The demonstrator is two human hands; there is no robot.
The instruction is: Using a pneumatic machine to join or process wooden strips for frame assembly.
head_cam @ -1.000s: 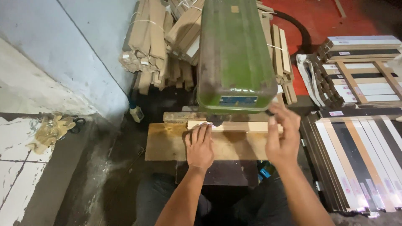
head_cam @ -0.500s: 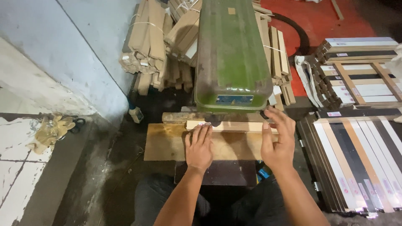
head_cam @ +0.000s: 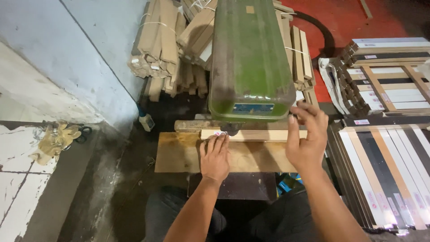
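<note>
Two hands, left hand fingers flat touching wood strip, right hand spread above

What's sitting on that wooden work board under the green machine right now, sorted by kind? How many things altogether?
Pale wood strips: 1, the pale wood strip lying across the work board
Hands: 2, the left hand flat on the board with fingertips at the strip, the right hand at the strip's right end
Total: 3

You're facing a pale blue-grey wall on the left, over a dark grimy floor. Red floor shows top right; bundled wood strips lean against the wall, stacked frame mouldings sit right.
</note>
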